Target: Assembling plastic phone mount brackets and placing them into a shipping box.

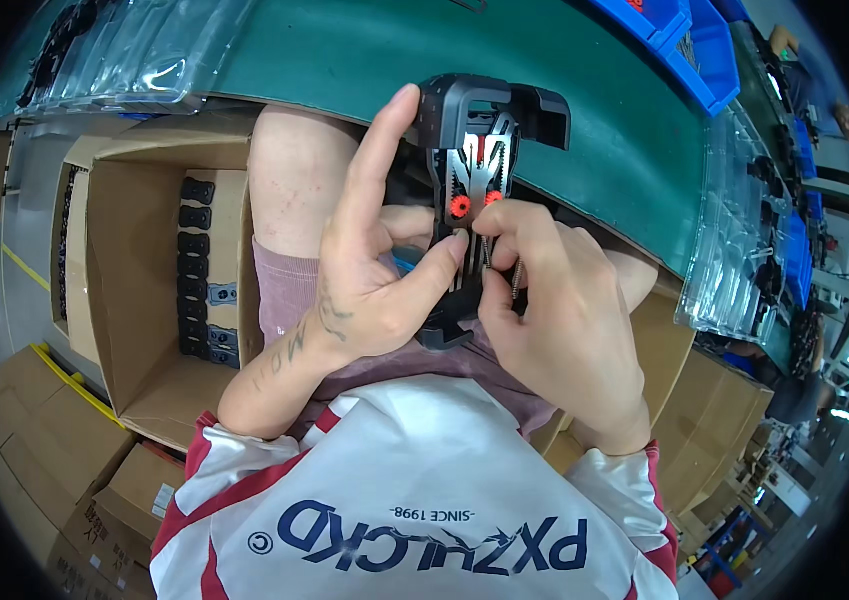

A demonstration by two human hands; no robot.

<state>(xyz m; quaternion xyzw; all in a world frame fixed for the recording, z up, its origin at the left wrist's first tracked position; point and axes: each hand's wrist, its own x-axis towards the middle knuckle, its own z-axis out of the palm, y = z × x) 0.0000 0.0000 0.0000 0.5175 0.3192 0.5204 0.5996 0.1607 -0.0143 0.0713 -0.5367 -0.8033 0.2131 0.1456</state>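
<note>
A black clamp-style holder (446, 170), like a phone mount with hooked jaws at both ends, stands over my lap. Its back lies open, showing silver metal plates and two red gears, of which the left gear (459, 207) shows fully. My left hand (374, 285) grips it from the left, index finger stretched up to the top jaw and thumb pressed on the inside. With closed fingertips, my right hand (564, 300) works in the lower part of the holder. A thin metal coil spring (516, 280) shows between those fingers; its ends are partly hidden.
A green work table (609, 120) stretches ahead, with blue bins (709, 60) at the far right. Clear plastic trays (164, 60) lie far left, another tray (734, 220) right. On my left an open cardboard box (149, 385) contains several black parts (194, 245).
</note>
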